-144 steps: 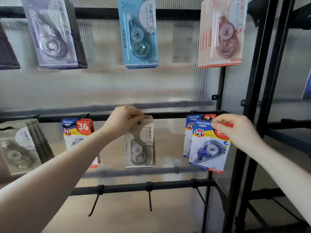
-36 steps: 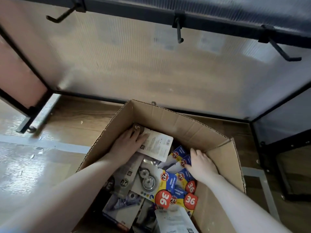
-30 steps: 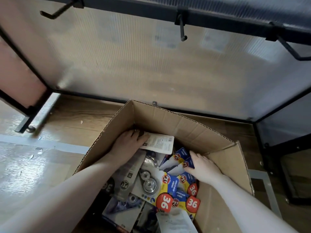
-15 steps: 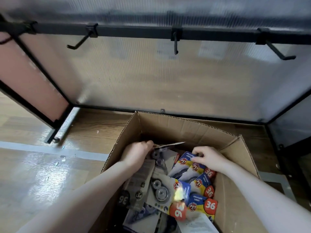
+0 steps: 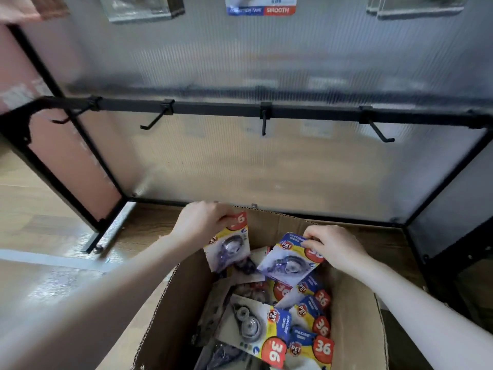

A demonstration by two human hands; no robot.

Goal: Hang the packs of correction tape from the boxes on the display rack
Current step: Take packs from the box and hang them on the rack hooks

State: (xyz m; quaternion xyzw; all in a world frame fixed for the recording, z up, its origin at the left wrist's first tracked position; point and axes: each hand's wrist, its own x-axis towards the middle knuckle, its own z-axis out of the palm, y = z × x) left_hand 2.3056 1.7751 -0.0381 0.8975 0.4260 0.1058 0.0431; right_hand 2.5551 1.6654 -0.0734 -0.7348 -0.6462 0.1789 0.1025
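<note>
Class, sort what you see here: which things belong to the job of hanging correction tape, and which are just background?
Part of the job: left hand gripping one pack; right hand gripping another pack; cardboard box; bare hooks on the rack rail.

Just there: wooden floor; ribbed back panel.
</note>
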